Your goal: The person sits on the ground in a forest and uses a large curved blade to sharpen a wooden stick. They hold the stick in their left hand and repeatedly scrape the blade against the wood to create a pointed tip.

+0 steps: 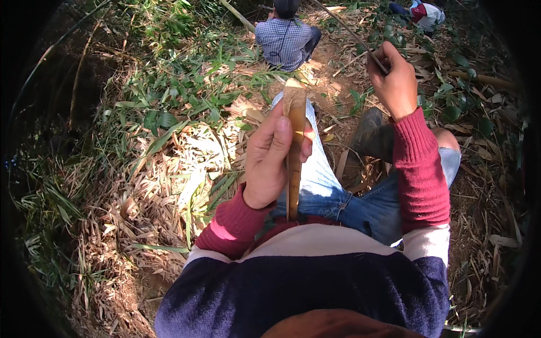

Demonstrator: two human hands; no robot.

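Note:
My left hand point(270, 152) is closed round a split length of bamboo point(295, 107), thumb along its near face. The piece stands lengthwise in front of me, yellowish brown with a pale, roughly cut far end. Its near end meets my clothing at the waist. Raised to the right, my right hand point(395, 81) grips a long, thin, dark blade-like tool point(356, 38). That tool slants up and left from the fist, past the top edge of the picture. Its handle is hidden in my fingers, and a gap separates it from the bamboo.
I sit with bent legs in jeans point(360, 205) and a dark boot point(369, 135). Ahead, a person in a checked shirt point(284, 42) sits facing away. Another person point(428, 16) is at the far right. Dry leaves point(129, 225) and green plants point(191, 84) cover the ground.

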